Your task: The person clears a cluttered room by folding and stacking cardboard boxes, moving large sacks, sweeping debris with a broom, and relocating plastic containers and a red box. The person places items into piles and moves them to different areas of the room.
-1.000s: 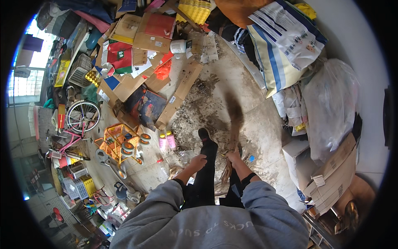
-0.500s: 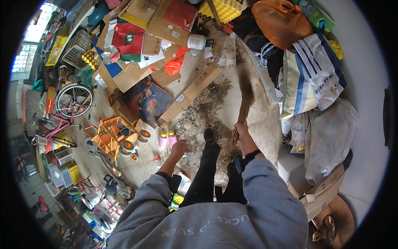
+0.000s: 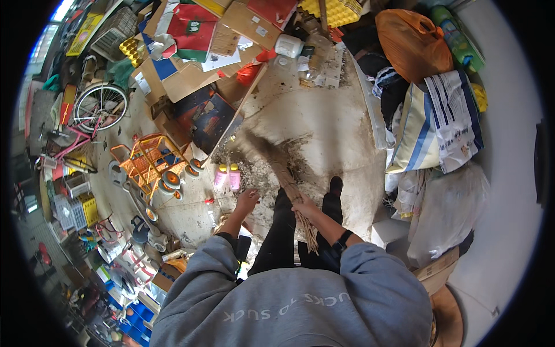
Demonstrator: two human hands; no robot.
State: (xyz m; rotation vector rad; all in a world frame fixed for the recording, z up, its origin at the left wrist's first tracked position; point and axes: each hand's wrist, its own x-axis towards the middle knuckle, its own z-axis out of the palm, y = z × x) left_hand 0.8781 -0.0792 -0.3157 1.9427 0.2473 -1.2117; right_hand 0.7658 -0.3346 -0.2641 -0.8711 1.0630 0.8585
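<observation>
A straw broom slants across the floor in front of my legs. My right hand is closed around its bundled handle, whose frayed end points back between my legs. The broom's dark, motion-blurred tip lies on scattered dirt by the leaning cardboard. My left hand hangs free to the left of the broom, fingers loosely bent and apart, nothing seen in it. Nearest to it stand two pink bottles with yellow caps and a clear bottle with a red cap.
An orange toy cart and a pink bicycle stand at the left. Flattened cardboard is heaped at the far left. An orange plastic bag, a striped sack and clear plastic bags line the right wall.
My right hand has swung the broom leftward, its tip moving from the far right onto the dirt. A step has brought my right foot forward. The cardboard edge by the dirt stands more upright.
</observation>
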